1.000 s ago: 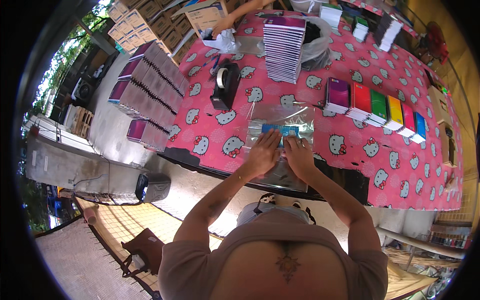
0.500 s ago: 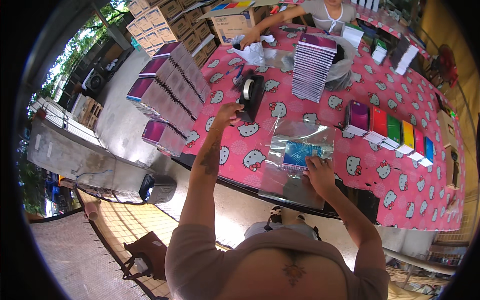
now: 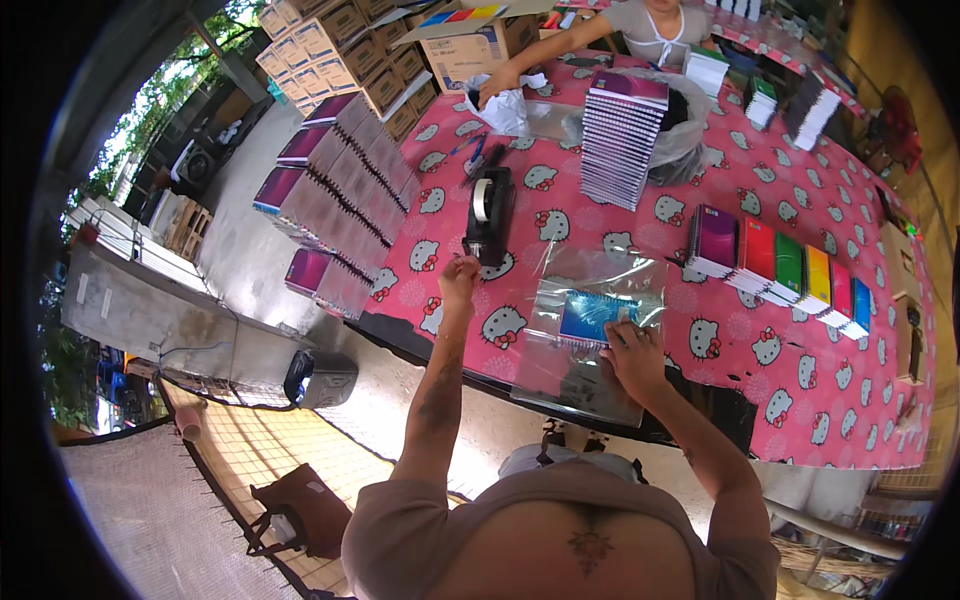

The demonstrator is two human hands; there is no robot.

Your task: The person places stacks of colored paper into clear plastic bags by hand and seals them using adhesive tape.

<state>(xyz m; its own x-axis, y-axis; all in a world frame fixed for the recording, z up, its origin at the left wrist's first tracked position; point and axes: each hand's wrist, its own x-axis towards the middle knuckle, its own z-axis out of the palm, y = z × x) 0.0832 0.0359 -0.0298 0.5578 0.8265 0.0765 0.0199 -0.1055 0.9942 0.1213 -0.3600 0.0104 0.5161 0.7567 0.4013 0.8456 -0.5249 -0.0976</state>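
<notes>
Where the view reaches farthest to the left of the black tape dispenser (image 3: 490, 215), a brown bag with dark straps (image 3: 302, 508) lies low down, well apart from it and closer to the person. Slightly right of that bag, a dark grey plastic container (image 3: 325, 378) stands on the floor, below and left of the dispenser. Nearer to the dispenser on its left rise stacked spiral notebooks with purple covers (image 3: 345, 185), and beyond these, farther off than the dispenser, brown cardboard boxes (image 3: 320, 60) are piled up. Just at the dispenser's near end is the person's left hand (image 3: 460, 272), its fingers drawn together; whether they grip a tape end is too small to tell. Past the dispenser's far end, a co-worker's hand (image 3: 495, 85) touches a crumpled white plastic bag (image 3: 503, 112). To the dispenser's right and nearer the person, a blue spiral notebook (image 3: 588, 315) lies on clear plastic film (image 3: 570, 382), which is spread over the pink cat-patterned table cover (image 3: 800, 375). Right of the dispenser and a little beyond it stands a tall stack of purple-covered notebooks (image 3: 620, 145). The right hand (image 3: 635, 355) rests on the blue notebook's right side, its fingers extended and slightly bent. Farthest right of the dispenser, purple, red, green, yellow, pink and blue notebook stacks (image 3: 787, 265) form a row.
</notes>
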